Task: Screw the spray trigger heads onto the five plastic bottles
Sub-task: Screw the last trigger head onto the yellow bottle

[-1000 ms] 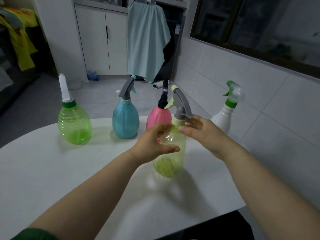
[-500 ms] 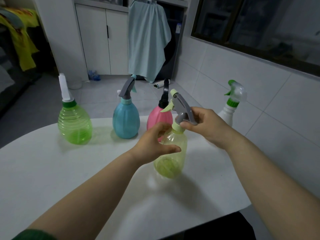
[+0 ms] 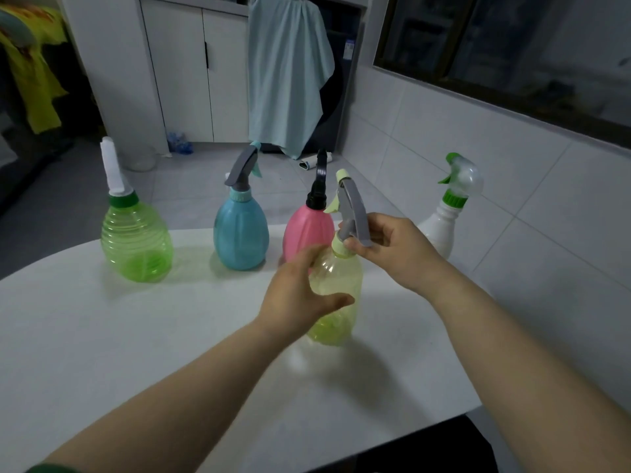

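Moved: our right hand turned the trigger head round.
Grip: right pinches head; left hand wraps yellow bottle, near-centre table.
Handling: light, slick, squashy; we'd hold bottle's shoulder.

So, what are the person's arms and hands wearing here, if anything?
Both forearms are bare, and the left hand and right hand wear no gloves. No ring, watch or bracelet shows. The only clothing visible is a dark green sleeve edge on the left arm, at the bottom of the picture.

White tiled wall, dark window
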Demonstrator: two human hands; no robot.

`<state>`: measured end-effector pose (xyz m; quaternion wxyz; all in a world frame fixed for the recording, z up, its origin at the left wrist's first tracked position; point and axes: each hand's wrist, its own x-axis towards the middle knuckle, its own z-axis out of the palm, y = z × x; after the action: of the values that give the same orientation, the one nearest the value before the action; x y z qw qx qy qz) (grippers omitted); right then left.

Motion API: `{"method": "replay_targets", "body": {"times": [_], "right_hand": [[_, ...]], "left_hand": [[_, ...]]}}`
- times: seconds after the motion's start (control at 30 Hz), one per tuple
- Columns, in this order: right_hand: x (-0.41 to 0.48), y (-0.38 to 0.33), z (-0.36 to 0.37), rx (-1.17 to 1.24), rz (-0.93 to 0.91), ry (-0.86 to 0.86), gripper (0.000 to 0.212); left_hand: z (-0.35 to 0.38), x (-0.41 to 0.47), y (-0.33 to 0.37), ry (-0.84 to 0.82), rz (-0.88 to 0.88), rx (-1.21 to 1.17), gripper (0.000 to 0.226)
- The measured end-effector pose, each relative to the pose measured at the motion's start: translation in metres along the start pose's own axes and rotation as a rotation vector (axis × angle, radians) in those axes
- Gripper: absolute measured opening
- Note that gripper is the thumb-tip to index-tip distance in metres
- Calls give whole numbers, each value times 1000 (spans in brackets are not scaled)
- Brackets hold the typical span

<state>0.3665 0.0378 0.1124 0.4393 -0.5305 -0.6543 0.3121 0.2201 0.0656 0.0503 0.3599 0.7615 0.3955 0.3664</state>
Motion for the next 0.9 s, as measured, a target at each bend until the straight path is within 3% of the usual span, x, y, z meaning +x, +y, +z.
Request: {"method": "replay_targets", "body": {"times": [0.07,0.2,0.27,0.37,0.43,0.47,0.53,0.6,0.8,0.9], "right_hand": [[1,0,1,9,-4,0,21],[5,-2,-3,58,9,-54,21],[4,0,0,55,-6,-6,23],[-1,9,10,61,-56,145,25],[-3,11,14,66,-61,171,25],[-3,10,13,63,-57,160,24],[-1,6,9,58,-40,110,23],[1,4,7,57,-38,75,24],[-3,11,15,34,-44,242,19],[-5,13,21,-3,-46,319,22]], "left_hand": [[-1,0,0,-26,-23,-82,76],[-30,20,0,-355,-43,-179,69],[-27,20,-1,-284,-14,-122,67],[-3,5,1,63,26,14,64],[3,0,2,158,21,34,62],[-2,3,1,98,14,-22,62],[-20,13,2,-184,-21,-170,65],[-33,20,2,-368,-21,-161,70],[-11,6,-1,-49,55,-29,69],[-10,6,-3,-53,62,-54,68]]}}
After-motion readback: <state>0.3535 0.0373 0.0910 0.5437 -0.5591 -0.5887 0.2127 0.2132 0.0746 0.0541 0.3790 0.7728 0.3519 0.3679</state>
